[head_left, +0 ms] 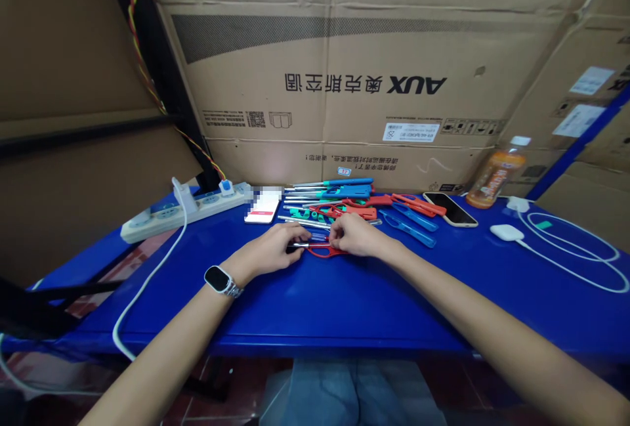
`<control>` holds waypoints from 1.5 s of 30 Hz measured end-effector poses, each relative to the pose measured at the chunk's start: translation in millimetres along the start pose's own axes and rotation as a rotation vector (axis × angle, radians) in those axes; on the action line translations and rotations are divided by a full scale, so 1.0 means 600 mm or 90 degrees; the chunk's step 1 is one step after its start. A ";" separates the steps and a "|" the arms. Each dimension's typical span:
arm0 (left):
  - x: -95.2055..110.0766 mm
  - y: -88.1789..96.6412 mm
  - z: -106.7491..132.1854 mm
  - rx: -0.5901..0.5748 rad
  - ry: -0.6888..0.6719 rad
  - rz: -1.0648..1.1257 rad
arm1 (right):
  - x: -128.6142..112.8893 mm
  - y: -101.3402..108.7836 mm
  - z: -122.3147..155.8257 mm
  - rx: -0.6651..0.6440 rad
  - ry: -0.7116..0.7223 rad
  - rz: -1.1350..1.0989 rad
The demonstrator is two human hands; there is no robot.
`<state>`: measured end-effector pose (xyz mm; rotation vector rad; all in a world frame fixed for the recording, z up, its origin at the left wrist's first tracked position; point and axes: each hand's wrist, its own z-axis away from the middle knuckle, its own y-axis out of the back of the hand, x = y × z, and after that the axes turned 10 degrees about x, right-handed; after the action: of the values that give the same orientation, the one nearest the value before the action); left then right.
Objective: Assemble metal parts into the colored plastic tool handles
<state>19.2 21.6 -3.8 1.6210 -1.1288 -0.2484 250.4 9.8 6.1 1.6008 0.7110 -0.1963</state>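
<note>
Left hand [275, 250] and right hand [355, 235] are clamped on what seems a red-handled lighter [325, 252], which is best held flat against the counter [344, 301].

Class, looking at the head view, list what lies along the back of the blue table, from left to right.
White plastic power strip → white-and-red flat card → pile of metal-stemmed tools with blue, red and teal plastic handles → dark flat smartphone → white rounded charger pod.

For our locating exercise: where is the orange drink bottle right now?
In the head view, the orange drink bottle stands at the back right of the blue table, against the cardboard box, beside the smartphone.
</note>
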 end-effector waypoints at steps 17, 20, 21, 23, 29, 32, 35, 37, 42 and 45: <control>-0.008 0.006 -0.005 -0.017 0.071 0.120 | -0.008 0.000 0.010 0.020 -0.017 0.003; -0.011 0.005 -0.005 -0.006 0.061 0.106 | -0.007 -0.001 0.008 0.015 -0.007 0.000; -0.012 0.005 -0.004 -0.009 0.057 0.098 | -0.007 -0.001 0.008 0.012 -0.004 0.000; -0.014 0.005 -0.002 -0.014 0.050 0.081 | -0.007 -0.002 0.007 0.012 -0.004 0.006; -0.005 0.004 -0.004 -0.007 0.019 0.094 | -0.011 0.000 0.010 0.016 -0.011 0.015; -0.003 0.005 -0.007 -0.031 0.016 0.096 | -0.015 0.003 0.012 0.011 -0.019 0.014; -0.007 0.007 -0.006 -0.032 0.040 0.118 | -0.018 0.004 0.014 0.010 -0.018 0.015; -0.011 0.009 -0.004 -0.034 0.059 0.138 | -0.018 0.003 0.015 0.015 -0.008 0.024; -0.017 0.011 -0.002 -0.031 0.083 0.151 | -0.017 -0.001 0.019 0.037 0.021 0.045; -0.015 0.011 -0.002 -0.025 0.070 0.129 | -0.019 -0.002 0.020 0.042 0.022 0.060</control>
<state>11.7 29.5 -1.2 1.4548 -1.1864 -0.0483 244.1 -5.4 8.8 1.7006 0.6598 -0.1241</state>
